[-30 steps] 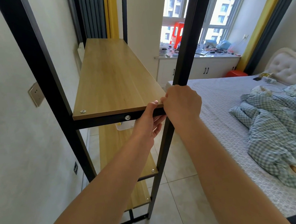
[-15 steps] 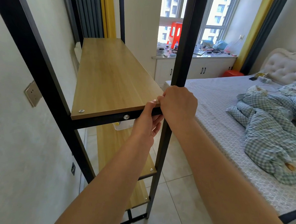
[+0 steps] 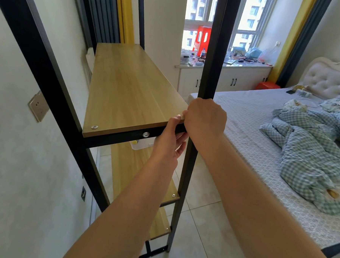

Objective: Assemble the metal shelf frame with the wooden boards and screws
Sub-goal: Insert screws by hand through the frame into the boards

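The black metal shelf frame (image 3: 44,80) stands against the left wall with a long wooden board (image 3: 127,91) on its upper crossbar (image 3: 116,138). A screw (image 3: 94,127) sits in the board's near left corner, and a bolt head (image 3: 145,134) shows on the crossbar. My left hand (image 3: 169,142) holds the board's near right end, thumb on top and fingers under the crossbar. My right hand (image 3: 204,119) is curled round the front post (image 3: 218,47) where it meets the board corner. It hides the corner and anything in its fingers. Lower boards (image 3: 136,180) sit below.
A bed (image 3: 253,124) with a checked quilt (image 3: 312,157) lies close on the right, leaving a narrow strip of tiled floor (image 3: 199,216). A white cabinet (image 3: 231,80) under the window holds clutter. A wall socket (image 3: 37,106) is behind the frame.
Both hands stay at the board's near right corner. The view has shifted only slightly.
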